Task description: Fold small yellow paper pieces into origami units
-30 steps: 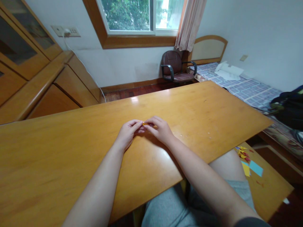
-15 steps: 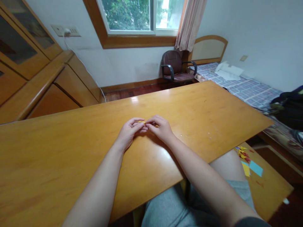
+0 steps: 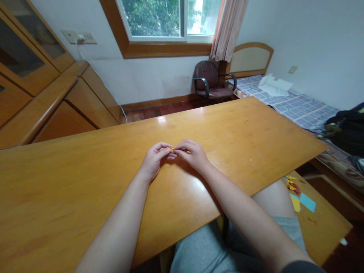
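My left hand [image 3: 155, 158] and my right hand [image 3: 192, 154] rest together on the middle of a long wooden table [image 3: 85, 178]. Their fingertips meet and pinch a small yellow-orange piece of paper [image 3: 171, 149], most of which is hidden by the fingers. Both hands have their fingers curled and pressed onto it. The paper lies at or just above the tabletop.
A low wooden stool [image 3: 321, 223] at the lower right carries several coloured paper scraps [image 3: 297, 191]. A bed [image 3: 298, 108] and a dark bag [image 3: 348, 131] stand to the right, an office chair [image 3: 212, 81] under the window, wooden cabinets [image 3: 42, 91] at the left.
The fingers have shifted very slightly on the small paper. The hands and arms stay in the same place.
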The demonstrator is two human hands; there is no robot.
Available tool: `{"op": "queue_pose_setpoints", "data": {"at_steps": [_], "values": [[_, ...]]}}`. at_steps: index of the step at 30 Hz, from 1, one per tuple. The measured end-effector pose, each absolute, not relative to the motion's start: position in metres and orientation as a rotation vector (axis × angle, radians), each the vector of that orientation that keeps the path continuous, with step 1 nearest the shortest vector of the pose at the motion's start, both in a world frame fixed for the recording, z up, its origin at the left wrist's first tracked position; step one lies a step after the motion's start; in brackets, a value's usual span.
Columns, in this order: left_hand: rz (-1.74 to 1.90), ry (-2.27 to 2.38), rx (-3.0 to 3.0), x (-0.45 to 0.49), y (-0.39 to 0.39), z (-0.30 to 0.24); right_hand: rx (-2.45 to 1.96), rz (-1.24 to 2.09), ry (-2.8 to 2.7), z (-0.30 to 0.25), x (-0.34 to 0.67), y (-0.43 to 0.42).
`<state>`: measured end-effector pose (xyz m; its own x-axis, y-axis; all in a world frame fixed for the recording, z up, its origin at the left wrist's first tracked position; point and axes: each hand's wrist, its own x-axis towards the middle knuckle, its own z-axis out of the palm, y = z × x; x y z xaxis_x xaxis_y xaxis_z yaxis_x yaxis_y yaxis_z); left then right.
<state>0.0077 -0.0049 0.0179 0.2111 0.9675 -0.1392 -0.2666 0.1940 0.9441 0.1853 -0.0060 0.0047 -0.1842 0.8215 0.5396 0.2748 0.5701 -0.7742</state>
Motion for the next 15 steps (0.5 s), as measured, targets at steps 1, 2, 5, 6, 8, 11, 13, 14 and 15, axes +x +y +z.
{"op": "queue_pose_setpoints", "data": {"at_steps": [1, 2, 5, 6, 8, 11, 13, 14, 15], "values": [[1.071, 0.943, 0.964, 0.0077, -0.0051, 0.0185, -0.918, 0.641, -1.740, 0.0042, 0.1855, -0.0059], [1.068, 0.946, 0.968, 0.0077, -0.0052, 0.0188, -0.923, 0.642, -1.745, 0.0037, 0.1856, -0.0058], [1.064, 0.947, 0.979, 0.0073, -0.0053, 0.0188, -0.930, 0.641, -1.748, 0.0026, 0.1861, -0.0054], [1.061, 0.941, 0.981, 0.0071, -0.0052, 0.0185, -0.929, 0.638, -1.746, 0.0025, 0.1863, -0.0053], [1.053, 0.928, 0.986, 0.0068, -0.0050, 0.0179, -0.922, 0.628, -1.745, 0.0027, 0.1866, -0.0054], [1.041, 0.936, 0.996, 0.0067, -0.0041, 0.0165, -0.904, 0.622, -1.748, 0.0033, 0.1869, -0.0058], [1.036, 0.951, 1.000, 0.0070, -0.0030, 0.0150, -0.904, 0.630, -1.749, 0.0037, 0.1870, -0.0061], [1.033, 0.953, 1.002, 0.0071, -0.0025, 0.0141, -0.907, 0.638, -1.749, 0.0039, 0.1870, -0.0062], [1.032, 0.952, 1.002, 0.0073, -0.0020, 0.0133, -0.910, 0.645, -1.748, 0.0043, 0.1869, -0.0062]]}}
